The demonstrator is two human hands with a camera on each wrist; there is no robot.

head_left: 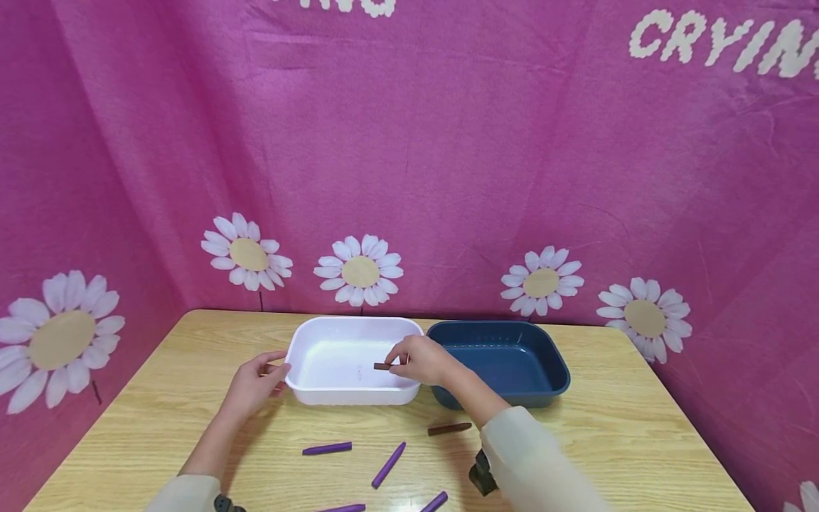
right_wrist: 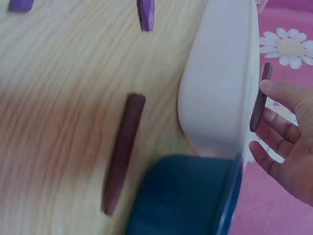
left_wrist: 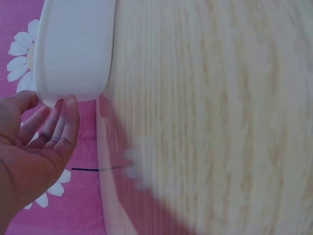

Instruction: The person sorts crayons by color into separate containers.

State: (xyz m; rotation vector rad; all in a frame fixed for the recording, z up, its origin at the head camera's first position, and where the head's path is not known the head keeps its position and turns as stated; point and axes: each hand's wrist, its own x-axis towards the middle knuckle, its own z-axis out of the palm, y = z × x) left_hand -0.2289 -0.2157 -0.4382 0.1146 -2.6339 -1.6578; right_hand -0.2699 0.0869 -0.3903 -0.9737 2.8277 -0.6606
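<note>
A white plastic basin [head_left: 355, 397] stands near the back of the table. My left hand [head_left: 251, 384] holds its left end, thumb at the rim and fingertips against the outer wall, as the left wrist view shows. Over the basin's right part, my right hand [head_left: 419, 359] pinches a brown crayon [right_wrist: 261, 98] between thumb and fingers. A second brown crayon [head_left: 449, 429] lies on the table in front of the basins. Several purple crayons lie nearer to me, among them one pointing sideways [head_left: 327, 449] and one slanted [head_left: 388, 465].
Right beside the white basin stands a dark blue basin [head_left: 512, 395], partly hidden by my right hand and forearm. Both rest on a light wooden table [head_left: 627, 434]. A pink cloth [head_left: 409, 178] with printed daisies hangs behind and at the sides.
</note>
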